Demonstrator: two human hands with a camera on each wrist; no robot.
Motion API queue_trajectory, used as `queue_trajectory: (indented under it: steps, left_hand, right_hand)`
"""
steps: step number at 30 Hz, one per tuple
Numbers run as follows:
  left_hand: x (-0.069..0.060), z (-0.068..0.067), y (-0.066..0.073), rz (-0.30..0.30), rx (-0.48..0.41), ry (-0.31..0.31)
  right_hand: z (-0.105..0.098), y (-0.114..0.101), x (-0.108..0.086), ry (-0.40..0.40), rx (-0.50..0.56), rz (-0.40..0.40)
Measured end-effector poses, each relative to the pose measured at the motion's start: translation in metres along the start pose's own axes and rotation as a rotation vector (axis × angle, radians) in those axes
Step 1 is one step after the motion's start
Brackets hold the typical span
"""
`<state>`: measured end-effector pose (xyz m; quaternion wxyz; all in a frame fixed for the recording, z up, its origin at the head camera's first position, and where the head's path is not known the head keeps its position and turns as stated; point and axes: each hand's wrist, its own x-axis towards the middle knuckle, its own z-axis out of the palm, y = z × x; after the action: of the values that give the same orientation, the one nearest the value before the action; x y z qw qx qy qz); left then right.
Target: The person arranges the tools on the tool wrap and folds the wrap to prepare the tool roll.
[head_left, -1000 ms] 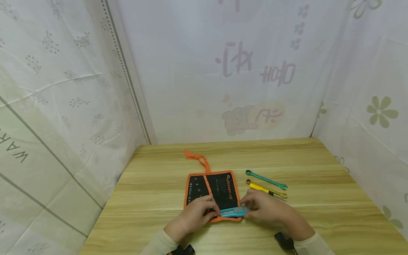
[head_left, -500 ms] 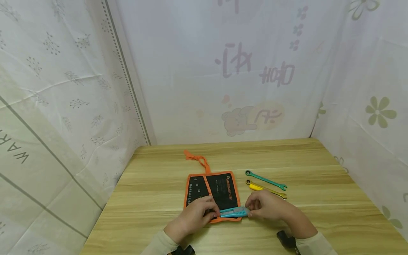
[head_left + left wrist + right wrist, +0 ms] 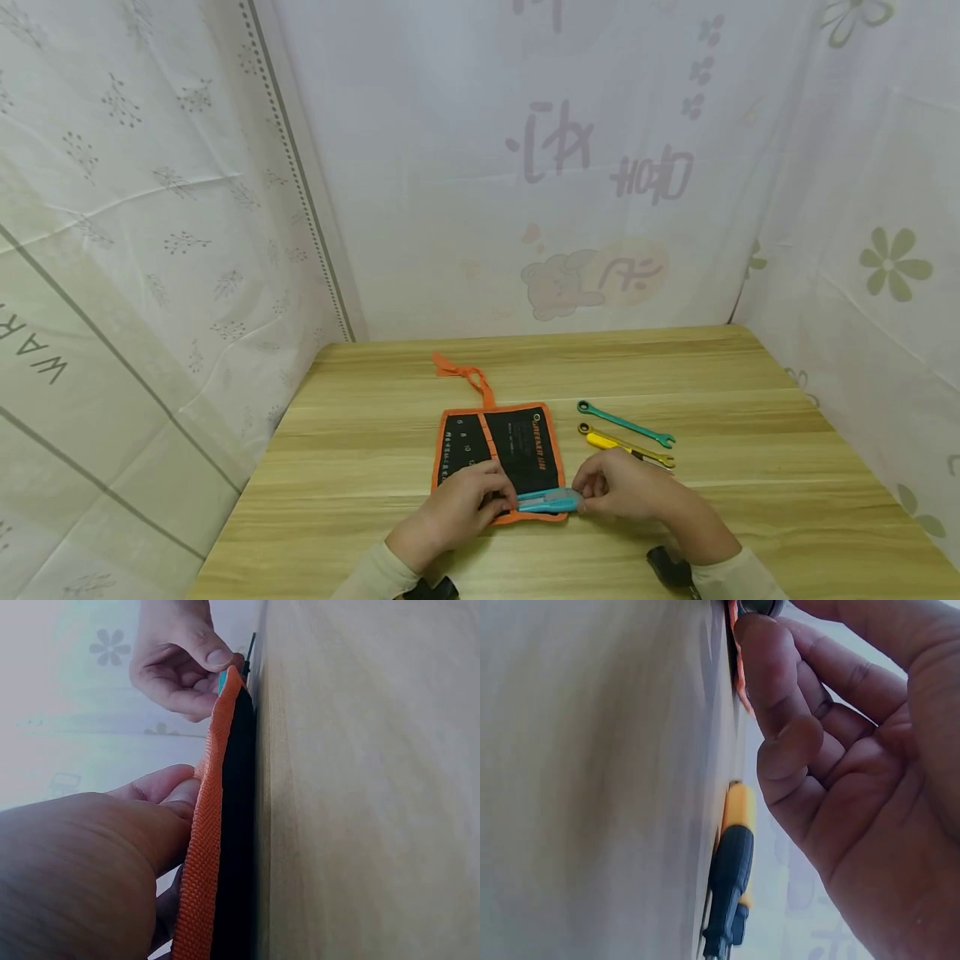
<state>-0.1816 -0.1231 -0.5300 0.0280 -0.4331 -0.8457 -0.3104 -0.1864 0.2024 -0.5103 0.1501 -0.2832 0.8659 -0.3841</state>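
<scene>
A black tool pouch (image 3: 525, 446) with orange trim lies flat before me, its tie strap stretching away from the far edge. Across its near right part lies a light-blue utility knife (image 3: 547, 502), whose left end is hidden by my left hand (image 3: 467, 504). The left thumb and fingers pinch the pouch's orange binding (image 3: 204, 847), seen close up in the left wrist view. My right hand (image 3: 626, 487) pinches the knife's right end between thumb and fingertips. Just beyond that hand lies a yellow-and-black screwdriver (image 3: 735, 862), partly covered by the hand in the head view.
Right of the pouch, a green ratchet wrench (image 3: 626, 423) and a yellow ratchet wrench (image 3: 651, 453) lie roughly parallel, the screwdriver alongside the yellow one. Patterned curtains surround the wooden table (image 3: 360, 417) at the back and both sides.
My right hand and the utility knife have shifted slightly right, then back left a little. The left hand has stayed in place on the pouch.
</scene>
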Motion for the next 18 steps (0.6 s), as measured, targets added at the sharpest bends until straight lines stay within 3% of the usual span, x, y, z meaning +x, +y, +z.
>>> queue_trajectory:
  steps: [18]
  left_hand:
    - [0.001,-0.001,0.003,-0.013,0.003,0.002]
  right_hand:
    - [0.013,-0.011,0.011,-0.013,-0.001,-0.006]
